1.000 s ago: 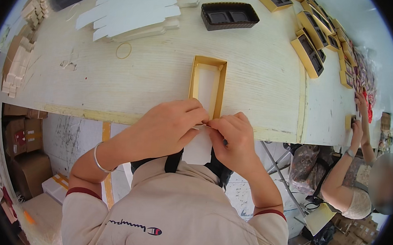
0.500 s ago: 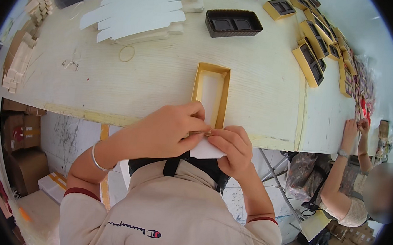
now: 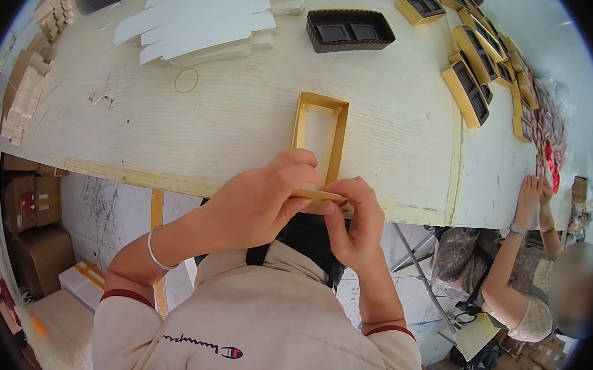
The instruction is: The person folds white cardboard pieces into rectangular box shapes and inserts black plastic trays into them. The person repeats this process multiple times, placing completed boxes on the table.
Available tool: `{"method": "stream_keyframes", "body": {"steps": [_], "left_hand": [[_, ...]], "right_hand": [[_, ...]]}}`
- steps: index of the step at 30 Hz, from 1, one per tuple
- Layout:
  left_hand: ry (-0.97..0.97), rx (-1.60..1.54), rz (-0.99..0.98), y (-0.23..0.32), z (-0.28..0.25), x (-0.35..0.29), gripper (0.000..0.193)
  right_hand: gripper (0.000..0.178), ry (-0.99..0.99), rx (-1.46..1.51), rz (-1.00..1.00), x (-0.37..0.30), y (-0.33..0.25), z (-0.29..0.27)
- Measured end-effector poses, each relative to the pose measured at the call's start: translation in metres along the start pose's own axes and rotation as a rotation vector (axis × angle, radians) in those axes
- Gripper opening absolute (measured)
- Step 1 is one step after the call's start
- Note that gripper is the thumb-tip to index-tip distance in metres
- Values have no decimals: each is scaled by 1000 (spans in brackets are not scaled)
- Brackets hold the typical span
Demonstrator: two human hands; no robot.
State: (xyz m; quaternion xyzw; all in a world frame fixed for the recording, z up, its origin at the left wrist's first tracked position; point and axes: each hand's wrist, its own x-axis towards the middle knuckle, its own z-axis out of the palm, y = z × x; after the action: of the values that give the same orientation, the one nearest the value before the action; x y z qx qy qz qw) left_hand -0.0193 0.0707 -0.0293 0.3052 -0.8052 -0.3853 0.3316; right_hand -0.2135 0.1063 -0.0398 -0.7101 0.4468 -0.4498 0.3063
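A narrow gold cardboard box [image 3: 339,140] with a white inside lies at the table's front edge, its long sides standing up. At the box's near end, my left hand [image 3: 268,195] is closed on the gold end flap, with fingers over the top and thumb below. My right hand [image 3: 355,220] pinches the right corner of the same flap between thumb and forefinger. Parts of the flap are hidden behind my fingers.
A dark plastic tray [image 3: 350,32] sits beyond the box. Flat white card blanks [image 3: 208,17] are stacked at the far left, near a rubber band [image 3: 186,80]. Gold boxes with dark trays [image 3: 465,94] cluster at the right, where another person's hands [image 3: 531,194] work.
The near flap has swung up, so its gold face shows instead of its white one. My right thumb has moved below it, and my right fingers have shifted to its corner.
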Motion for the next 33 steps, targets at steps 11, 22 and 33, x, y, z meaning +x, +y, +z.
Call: {"method": "stream_keyframes", "body": {"steps": [11,22,33], "left_hand": [[245,205,26,-6,15,-8,29],[28,397,9,3,6,0,18],[-496,292,-200,34,-37,23,26]], "right_hand": [[32,62,-438,-167,5,1,7],[14,-326,-663,-208,24,-14,-5],[13,-619,-370,-104,41,-6,-26]]}}
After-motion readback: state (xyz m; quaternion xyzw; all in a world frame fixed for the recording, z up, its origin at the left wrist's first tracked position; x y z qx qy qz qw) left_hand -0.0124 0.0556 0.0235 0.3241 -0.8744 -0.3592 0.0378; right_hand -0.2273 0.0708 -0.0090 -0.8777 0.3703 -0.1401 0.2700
